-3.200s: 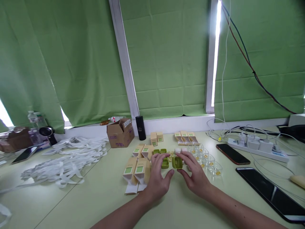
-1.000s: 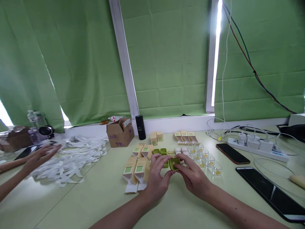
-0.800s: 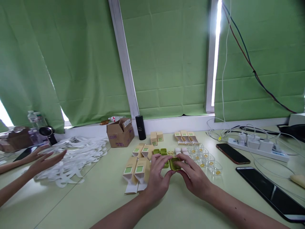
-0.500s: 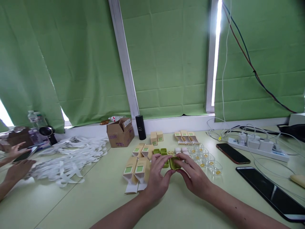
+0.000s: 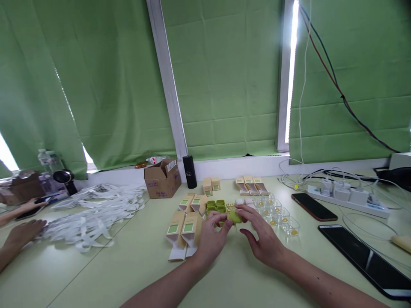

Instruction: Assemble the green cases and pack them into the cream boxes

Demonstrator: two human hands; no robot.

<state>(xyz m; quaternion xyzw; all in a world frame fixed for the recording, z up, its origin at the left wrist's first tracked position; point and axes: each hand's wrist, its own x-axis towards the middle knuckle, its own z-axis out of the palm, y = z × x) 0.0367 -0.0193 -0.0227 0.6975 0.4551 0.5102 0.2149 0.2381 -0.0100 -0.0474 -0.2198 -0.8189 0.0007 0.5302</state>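
Note:
Between my thumb and fingers, my left hand holds a small green square cup, its smooth, pale face showing. My right hand has its fingers at the right edge of the cup, while the thumb stands apart below. A thin, blurred strand shows just under the cup. Just behind the left hand lie several green square cups, partly hidden by it. Small yellowish pieces and whitish blocks sit behind the held cup. Clear plastic cups with gold centres stand to the right.
Beige cartons with open flaps stand left of my hands, more cartons behind. A cardboard box, black cylinder, white straps, phones and a power strip surround them. Another person's hand is far left.
The green cup has turned from its hollow side to its smooth face. My right thumb has come away from it. At far left, the other person's hands have shifted over the phone.

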